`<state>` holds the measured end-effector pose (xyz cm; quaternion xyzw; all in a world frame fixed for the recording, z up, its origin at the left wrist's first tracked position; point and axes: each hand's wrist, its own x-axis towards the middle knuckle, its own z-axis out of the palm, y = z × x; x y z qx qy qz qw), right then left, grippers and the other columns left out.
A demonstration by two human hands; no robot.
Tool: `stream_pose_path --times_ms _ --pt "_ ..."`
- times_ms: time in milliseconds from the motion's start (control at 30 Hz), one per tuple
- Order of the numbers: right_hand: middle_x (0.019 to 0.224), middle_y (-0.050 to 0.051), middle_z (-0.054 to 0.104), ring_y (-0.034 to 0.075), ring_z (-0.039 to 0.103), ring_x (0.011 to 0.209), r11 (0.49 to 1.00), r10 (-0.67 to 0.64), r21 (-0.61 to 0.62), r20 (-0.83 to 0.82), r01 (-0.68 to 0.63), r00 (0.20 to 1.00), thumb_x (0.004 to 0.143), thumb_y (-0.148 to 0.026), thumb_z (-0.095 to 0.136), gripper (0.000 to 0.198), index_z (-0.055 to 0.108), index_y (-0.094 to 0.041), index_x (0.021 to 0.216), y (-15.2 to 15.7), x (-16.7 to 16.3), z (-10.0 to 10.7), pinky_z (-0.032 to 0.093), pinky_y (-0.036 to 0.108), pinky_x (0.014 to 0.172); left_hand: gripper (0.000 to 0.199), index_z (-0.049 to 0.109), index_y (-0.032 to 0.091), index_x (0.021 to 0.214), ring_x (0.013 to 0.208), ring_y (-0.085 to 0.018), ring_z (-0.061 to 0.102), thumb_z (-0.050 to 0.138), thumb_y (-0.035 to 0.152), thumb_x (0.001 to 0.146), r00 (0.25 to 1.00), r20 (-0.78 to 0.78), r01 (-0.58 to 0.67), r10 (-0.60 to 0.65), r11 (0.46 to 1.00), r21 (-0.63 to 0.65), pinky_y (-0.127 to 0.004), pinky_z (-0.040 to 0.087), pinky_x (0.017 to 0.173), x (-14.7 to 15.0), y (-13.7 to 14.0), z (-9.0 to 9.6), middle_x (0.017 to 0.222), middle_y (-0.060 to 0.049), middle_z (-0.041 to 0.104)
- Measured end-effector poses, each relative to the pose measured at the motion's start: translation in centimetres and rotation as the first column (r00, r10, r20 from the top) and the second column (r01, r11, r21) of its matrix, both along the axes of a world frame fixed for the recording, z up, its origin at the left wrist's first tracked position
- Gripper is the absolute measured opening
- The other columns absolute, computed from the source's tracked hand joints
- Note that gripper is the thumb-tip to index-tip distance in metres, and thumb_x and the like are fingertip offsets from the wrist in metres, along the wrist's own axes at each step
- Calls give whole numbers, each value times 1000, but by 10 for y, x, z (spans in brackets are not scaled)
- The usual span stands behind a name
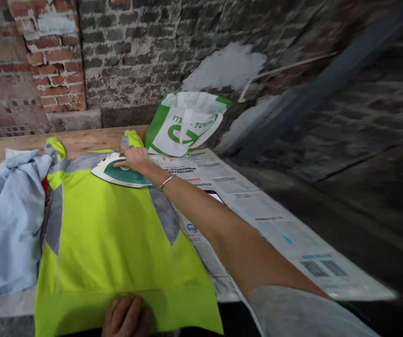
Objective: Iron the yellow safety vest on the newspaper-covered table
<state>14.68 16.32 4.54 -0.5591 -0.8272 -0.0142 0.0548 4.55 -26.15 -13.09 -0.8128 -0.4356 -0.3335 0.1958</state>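
A bright yellow-green top [106, 234] with grey panels is spread flat in front of me, its sleeves at the far end and its hem towards me. My right hand [136, 158] is wrapped round the handle of a white and teal iron [127, 177]. The iron rests on the upper part of the top, its tip out to the left. Down at the hem, my left hand [128, 314] has its fingers curled on the fabric; its thumb is hidden.
Light blue cloth [10, 224] lies in a heap on the left. Newspaper [257, 206] covers the wooden table, and a phone [216, 196] lies partly behind my right forearm. A white and green bag [187, 124] stands at the back against the brick wall [134, 56].
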Motion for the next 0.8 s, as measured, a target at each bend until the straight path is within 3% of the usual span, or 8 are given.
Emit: stream_pose_path --times_ms 167,300,467,633,700,800 --pt "131 21 73 35 67 123 995 -26 -93 1 26 1000 97 -60 63 56 72 -16 131 -25 10 12 50 38 98 36 73 15 125 116 -22 71 43 19 108 996 65 70 -67 996 -57 -36 58 103 -5 4 19 117 -10 79" --pt "126 17 77 32 70 121 993 34 -114 51 -28 998 97 -53 63 44 76 -20 124 -63 15 20 51 34 93 36 73 15 124 114 -23 71 41 23 109 993 95 72 -65 995 -63 -37 60 101 -4 6 17 117 -11 79" --pt "113 10 81 30 74 112 969 177 -191 106 -154 979 95 -49 65 32 78 -26 113 -153 22 20 50 31 82 37 72 17 126 110 -24 72 41 22 107 993 106 53 -51 998 -15 -38 62 96 -3 8 5 115 -12 79" --pt "110 11 82 31 77 106 921 310 -278 106 -271 945 96 -37 64 25 75 -25 115 -237 30 21 51 33 78 34 72 14 124 111 -25 72 43 21 106 991 121 64 -62 998 -15 -40 64 94 -1 7 9 114 -14 79" --pt "113 12 81 32 77 107 908 347 -288 107 -305 932 97 -35 64 24 74 -24 116 -249 28 21 51 34 79 34 72 13 121 109 -24 72 43 21 107 989 136 66 -63 998 -17 -40 64 94 1 6 13 112 -14 79" --pt "114 13 81 33 76 109 915 346 -257 110 -310 932 98 -32 62 26 72 -23 120 -241 20 19 52 35 82 35 72 13 121 109 -24 72 42 22 107 987 150 65 -62 998 -18 -40 63 95 2 5 16 112 -15 79"
